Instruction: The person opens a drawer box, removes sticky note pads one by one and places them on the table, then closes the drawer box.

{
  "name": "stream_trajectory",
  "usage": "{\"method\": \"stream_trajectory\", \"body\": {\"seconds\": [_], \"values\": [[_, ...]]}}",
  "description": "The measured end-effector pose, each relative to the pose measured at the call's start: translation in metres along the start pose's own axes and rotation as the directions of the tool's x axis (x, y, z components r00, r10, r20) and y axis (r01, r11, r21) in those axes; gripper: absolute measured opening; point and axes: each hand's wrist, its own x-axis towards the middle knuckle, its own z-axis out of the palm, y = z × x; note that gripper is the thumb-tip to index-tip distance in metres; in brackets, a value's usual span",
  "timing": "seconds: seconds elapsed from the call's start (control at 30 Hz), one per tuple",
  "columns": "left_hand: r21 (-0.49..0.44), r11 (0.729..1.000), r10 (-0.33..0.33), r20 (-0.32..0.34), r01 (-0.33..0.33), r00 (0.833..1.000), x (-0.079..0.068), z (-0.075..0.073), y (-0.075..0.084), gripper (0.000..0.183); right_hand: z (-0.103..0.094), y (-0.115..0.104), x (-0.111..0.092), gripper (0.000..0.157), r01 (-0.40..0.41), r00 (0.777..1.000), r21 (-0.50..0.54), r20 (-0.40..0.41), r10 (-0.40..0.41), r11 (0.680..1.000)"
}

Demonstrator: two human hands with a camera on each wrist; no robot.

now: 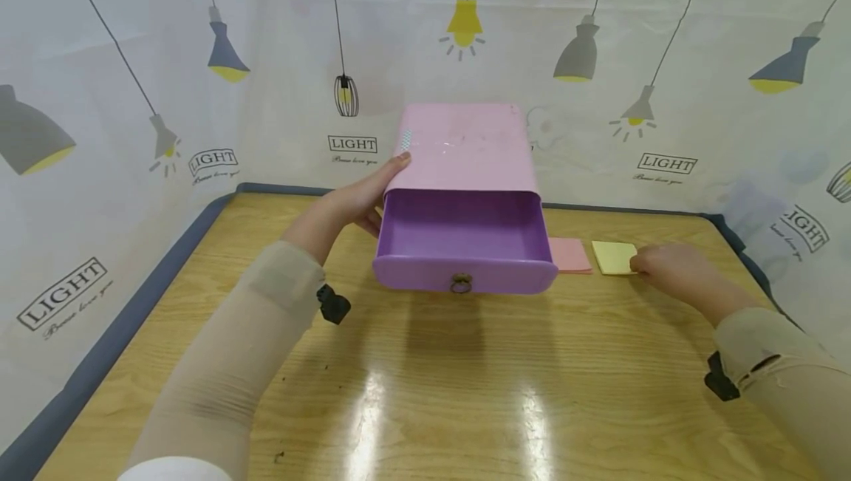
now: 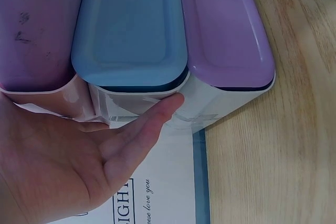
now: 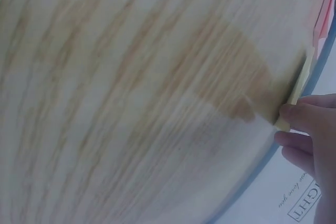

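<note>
A pink-topped drawer cabinet [image 1: 465, 148] stands at the back of the table. Its purple top drawer [image 1: 412, 274] is pulled out and shows a bare inside. My left hand [image 1: 368, 189] touches the cabinet's left side, thumb at the top edge. In the left wrist view its fingers lie fairly straight along that side, near the blue drawer [image 2: 131, 30] and the lower purple drawer [image 2: 226, 35], both pushed in. At the right, my right hand [image 1: 685, 274] pinches the edge of a yellow sticky note pad [image 1: 612, 257] between thumb and fingers.
A pink sticky note pad [image 1: 569, 255] lies between the cabinet and the yellow pad. The wooden table [image 1: 465, 385] has a dark blue edging at its back and sides. A lamp-printed cloth [image 1: 279, 97] hangs close behind the cabinet.
</note>
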Motion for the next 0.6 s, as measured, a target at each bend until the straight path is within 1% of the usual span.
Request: {"method": "stream_trajectory", "body": {"seconds": [0.23,0.43,0.6], "values": [[0.011,1.000,0.008,-0.001,-0.008,1.000,-0.0002,0.0003,-0.0007,0.101,0.0024,-0.0006,0.0028,0.021,0.001,1.000,-0.006,0.019,-0.001,1.000],[0.002,1.000,-0.005,-0.013,0.005,1.000,-0.0003,0.0017,0.0000,0.102,0.0043,-0.0007,0.0053,0.023,-0.020,0.999,0.008,0.042,0.020,1.000],[0.007,1.000,0.002,-0.010,-0.002,1.000,-0.0017,0.0014,0.0008,0.101,0.0019,-0.0028,0.0087,0.027,-0.015,0.999,0.031,0.048,0.014,0.999]]}}
